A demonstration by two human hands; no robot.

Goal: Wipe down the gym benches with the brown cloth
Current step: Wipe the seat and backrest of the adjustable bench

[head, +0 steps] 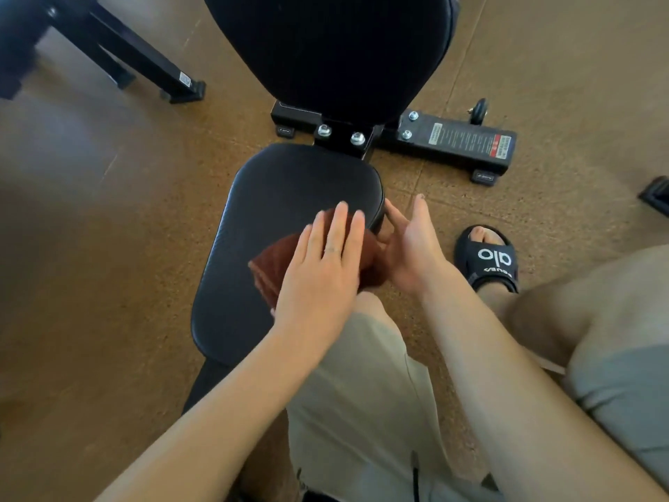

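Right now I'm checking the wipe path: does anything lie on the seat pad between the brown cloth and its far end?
Nothing visible does. The brown cloth lies under the flat left hand on the seat pad, and the pad is bare up to the bolted hinge bracket.

floor point(108, 248): brown speckled cork | black frame point(144, 63): upper left

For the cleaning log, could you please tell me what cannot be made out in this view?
- Brown cloth: mostly hidden under the left hand.
- Warning label on the bench base: print too small to read.
- Backrest: top cut off by the frame's upper edge.
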